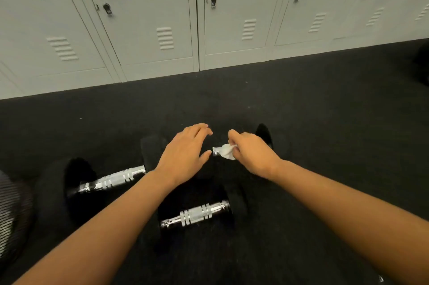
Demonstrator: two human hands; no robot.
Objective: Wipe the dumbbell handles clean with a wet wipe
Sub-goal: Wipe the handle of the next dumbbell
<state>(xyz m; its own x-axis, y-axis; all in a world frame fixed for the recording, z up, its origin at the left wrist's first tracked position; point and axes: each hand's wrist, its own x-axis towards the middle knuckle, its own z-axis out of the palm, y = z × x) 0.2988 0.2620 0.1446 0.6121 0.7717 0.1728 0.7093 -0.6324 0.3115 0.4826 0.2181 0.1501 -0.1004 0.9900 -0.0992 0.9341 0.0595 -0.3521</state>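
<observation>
Three black-headed dumbbells with chrome handles lie on the dark carpet. The left dumbbell [111, 180] and the near dumbbell [197, 214] lie untouched. My right hand [251, 153] is closed around the far dumbbell's handle [216, 152] with a white wet wipe [227, 152] pressed against it; only a short chrome stub shows. My left hand [185, 153] rests with fingers spread on that dumbbell's left head, which is mostly hidden beneath it. The far dumbbell's right head [264, 135] shows behind my right hand.
A row of pale grey metal lockers [162, 29] lines the wall beyond the carpet. A dark mesh object [11, 210] sits at the left edge. Another dark shape [423, 64] is at the far right edge.
</observation>
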